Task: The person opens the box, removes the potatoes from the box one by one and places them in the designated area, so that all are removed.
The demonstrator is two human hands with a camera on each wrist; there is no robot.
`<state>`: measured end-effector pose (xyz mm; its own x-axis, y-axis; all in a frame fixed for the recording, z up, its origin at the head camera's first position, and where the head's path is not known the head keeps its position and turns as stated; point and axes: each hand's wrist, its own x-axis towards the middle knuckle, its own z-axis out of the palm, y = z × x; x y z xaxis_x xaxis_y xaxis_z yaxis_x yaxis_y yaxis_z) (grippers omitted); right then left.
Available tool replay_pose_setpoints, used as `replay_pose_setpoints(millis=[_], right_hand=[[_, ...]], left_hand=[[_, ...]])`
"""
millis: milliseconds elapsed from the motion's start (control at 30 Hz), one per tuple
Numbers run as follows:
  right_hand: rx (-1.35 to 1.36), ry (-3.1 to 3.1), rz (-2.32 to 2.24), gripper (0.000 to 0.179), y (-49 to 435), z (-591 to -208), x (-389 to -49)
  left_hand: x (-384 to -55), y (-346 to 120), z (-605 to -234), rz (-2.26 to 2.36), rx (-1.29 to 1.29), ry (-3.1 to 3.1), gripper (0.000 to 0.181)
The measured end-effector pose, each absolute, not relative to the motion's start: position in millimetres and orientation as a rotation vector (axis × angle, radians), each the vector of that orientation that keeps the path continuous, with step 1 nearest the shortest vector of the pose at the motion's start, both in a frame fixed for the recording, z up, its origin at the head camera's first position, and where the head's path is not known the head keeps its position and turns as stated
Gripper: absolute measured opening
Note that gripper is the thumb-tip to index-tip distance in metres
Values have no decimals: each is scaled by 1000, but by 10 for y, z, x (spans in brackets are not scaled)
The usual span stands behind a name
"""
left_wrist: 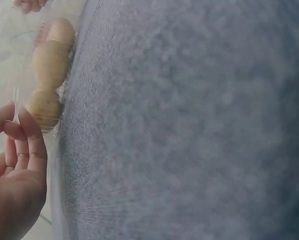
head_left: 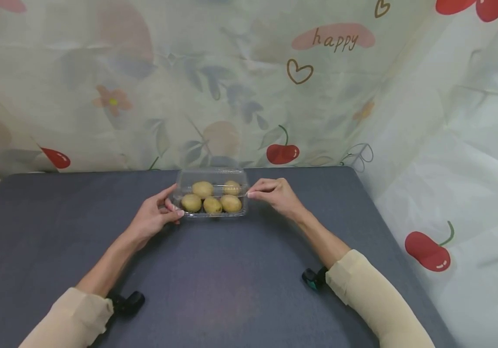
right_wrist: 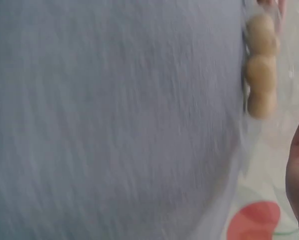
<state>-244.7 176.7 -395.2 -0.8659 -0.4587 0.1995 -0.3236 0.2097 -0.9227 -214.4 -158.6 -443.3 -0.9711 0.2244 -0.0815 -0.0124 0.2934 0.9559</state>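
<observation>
"How far along is it?"

"Five potatoes (head_left: pixel 212 206) sit in a clear box (head_left: pixel 207 216), near the middle of the far edge of the desk (head_left: pixel 231 275). Its lid (head_left: pixel 210 174) looks raised, not yet pressed down, though see-through plastic makes that uncertain."

"And the hands?"

"Apart, at opposite ends. The left hand (head_left: pixel 152 216) pinches the box's left side between thumb and fingers; the right hand (head_left: pixel 280 195) pinches the lid's right corner."
</observation>
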Motion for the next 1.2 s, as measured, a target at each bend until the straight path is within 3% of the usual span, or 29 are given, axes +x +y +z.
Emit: replay_pose_setpoints(millis=[1200], right_hand=[[-831,2436,-1963,16,1652,-3607,-2732]], left_hand=[[-2160,-1641,-4413,1794,271,2243,83]])
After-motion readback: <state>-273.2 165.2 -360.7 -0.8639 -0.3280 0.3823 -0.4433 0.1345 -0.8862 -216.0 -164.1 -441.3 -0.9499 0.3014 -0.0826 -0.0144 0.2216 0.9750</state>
